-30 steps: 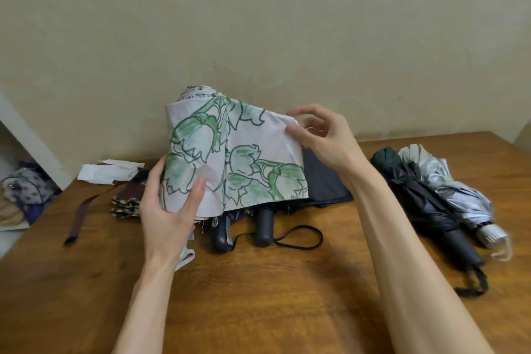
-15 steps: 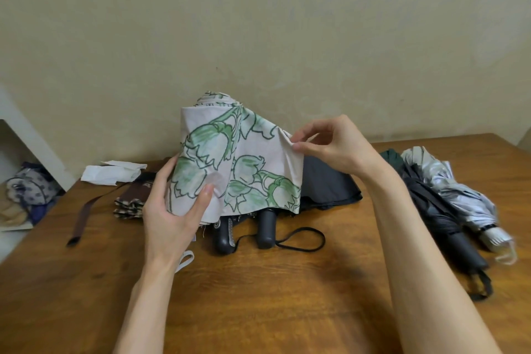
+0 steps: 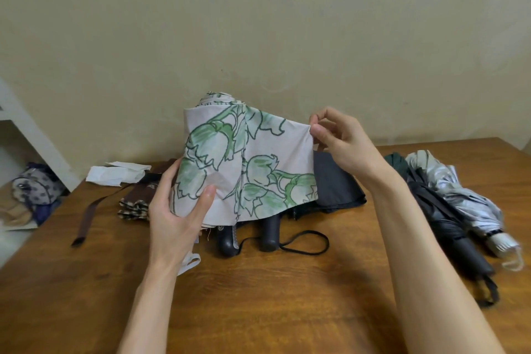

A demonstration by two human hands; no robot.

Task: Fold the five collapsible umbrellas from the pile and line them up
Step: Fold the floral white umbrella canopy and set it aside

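Holding: floral umbrella, lifted over the table's far middle so its panels can be smoothed before wrapping.
Table: near half bare wood, open room for lining up.
Right pair: dark umbrella and silver umbrella, rolled, touching, near the right edge.
Left hand: wrapped round the bundle's lower end.
Right hand: pinching a panel edge taut.
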